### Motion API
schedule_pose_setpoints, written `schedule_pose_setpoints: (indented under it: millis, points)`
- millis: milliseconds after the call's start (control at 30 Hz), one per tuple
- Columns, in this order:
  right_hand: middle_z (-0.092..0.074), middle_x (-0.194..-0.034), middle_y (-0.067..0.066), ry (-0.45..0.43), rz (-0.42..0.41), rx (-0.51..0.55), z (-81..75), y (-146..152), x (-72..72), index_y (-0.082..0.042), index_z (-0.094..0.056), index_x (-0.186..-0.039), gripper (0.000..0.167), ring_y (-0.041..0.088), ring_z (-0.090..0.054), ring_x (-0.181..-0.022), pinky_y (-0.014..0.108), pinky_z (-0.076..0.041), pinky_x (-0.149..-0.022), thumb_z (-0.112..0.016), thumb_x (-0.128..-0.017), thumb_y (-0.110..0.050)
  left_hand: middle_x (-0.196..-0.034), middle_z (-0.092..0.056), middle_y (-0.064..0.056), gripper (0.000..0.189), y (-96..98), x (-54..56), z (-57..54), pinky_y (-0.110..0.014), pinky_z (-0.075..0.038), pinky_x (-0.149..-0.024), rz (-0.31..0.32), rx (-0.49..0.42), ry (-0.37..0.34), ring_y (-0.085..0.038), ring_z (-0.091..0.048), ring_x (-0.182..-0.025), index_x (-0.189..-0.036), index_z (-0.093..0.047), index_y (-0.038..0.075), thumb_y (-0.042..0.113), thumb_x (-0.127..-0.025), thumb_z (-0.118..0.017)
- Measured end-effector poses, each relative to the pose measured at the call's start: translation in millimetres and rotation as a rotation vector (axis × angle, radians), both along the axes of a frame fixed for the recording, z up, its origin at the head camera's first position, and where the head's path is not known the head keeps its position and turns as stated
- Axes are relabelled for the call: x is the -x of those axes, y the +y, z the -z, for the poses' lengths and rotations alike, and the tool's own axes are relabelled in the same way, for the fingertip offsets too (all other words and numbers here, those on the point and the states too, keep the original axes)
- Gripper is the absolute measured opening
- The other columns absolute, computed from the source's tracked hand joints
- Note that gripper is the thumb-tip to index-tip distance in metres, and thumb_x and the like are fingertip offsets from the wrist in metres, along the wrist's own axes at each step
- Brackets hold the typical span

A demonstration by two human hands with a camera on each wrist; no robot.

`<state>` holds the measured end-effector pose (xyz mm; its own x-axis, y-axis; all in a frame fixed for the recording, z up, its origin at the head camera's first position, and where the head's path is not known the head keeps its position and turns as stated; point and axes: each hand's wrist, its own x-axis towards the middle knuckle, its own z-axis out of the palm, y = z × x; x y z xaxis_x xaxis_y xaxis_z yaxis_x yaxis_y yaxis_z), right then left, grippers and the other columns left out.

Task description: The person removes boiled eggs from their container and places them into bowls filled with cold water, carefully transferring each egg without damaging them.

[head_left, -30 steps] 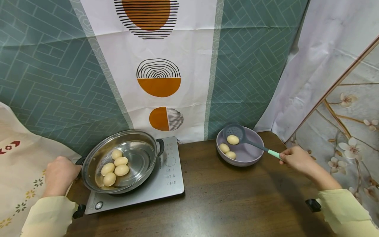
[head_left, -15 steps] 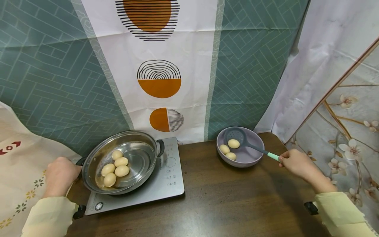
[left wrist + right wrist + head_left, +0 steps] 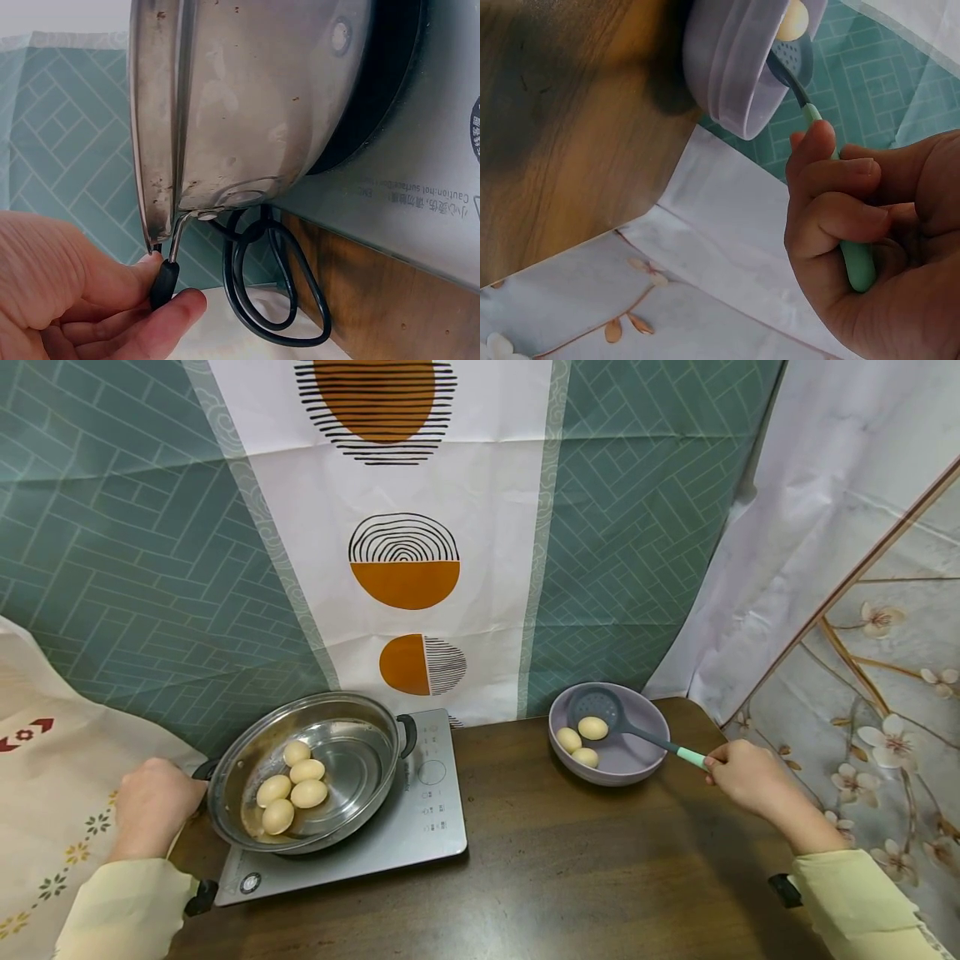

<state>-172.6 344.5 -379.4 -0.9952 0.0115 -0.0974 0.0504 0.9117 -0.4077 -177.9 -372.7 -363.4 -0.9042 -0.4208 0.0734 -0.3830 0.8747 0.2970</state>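
Observation:
My left hand pinches the black side handle of a wide steel pot between thumb and fingers. Several pale eggs lie in the left part of the pot. In my right hand is a grey slotted skimmer, its mint-green handle wrapped by curled fingers. The skimmer's perforated head is tilted inside a lilac bowl. One egg sits at the lower edge of that head, and two more eggs rest beside it against the bowl's left wall.
Under the pot is a flat silver induction cooker on a dark wooden table. A looped black cord hangs below the pot handle in the left wrist view. Patterned cloth hangs close behind the pot and bowl.
The skimmer head has dropped a little deeper into the bowl, bringing its egg lower near the other two. My right hand has shifted slightly left; the left hand stays on the pot handle.

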Motion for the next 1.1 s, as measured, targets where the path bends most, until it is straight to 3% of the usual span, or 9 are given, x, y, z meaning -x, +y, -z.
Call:
schedule_pose_setpoints:
  millis: [333,667,1100]
  points:
    - [-0.063,-0.067,-0.001,0.095,-0.022,-0.057,-1.1,-5.5,-1.5,-0.001,-0.067,-0.087,0.025,0.016,-0.05,-0.061,0.03,-0.036,-0.054,-0.047,-0.092,-0.015,-0.058,-0.053,-0.021,0.031,-0.7,1.2,0.2,-0.038,-0.036,-0.044,-0.01,-0.005,-0.011,-0.034,-0.047,-0.055,-0.058,-0.06,-0.007,0.02,-0.072,-0.062]
    - [-0.064,-0.074,0.008,0.119,-0.012,-0.109,-0.2,-8.6,-3.0,0.001,-0.068,-0.095,0.024,0.024,-0.053,-0.066,0.04,-0.042,-0.058,-0.051,-0.088,-0.014,-0.057,-0.053,-0.02,0.029,-1.2,0.5,1.0,-0.038,-0.036,-0.043,-0.004,0.002,-0.011,-0.033,-0.046,-0.054,-0.057,-0.06,-0.006,0.02,-0.071,-0.062]
    - [-0.062,-0.077,0.01,0.107,0.001,-0.118,-1.8,-8.2,-1.7,0.002,-0.065,-0.1,0.025,0.024,-0.05,-0.064,0.037,-0.039,-0.055,-0.05,-0.086,-0.011,-0.057,-0.053,-0.02,0.029,-0.3,0.8,0.1,-0.039,-0.036,-0.043,-0.001,-0.002,-0.005,-0.033,-0.047,-0.054,-0.058,-0.06,-0.007,0.019,-0.071,-0.061]
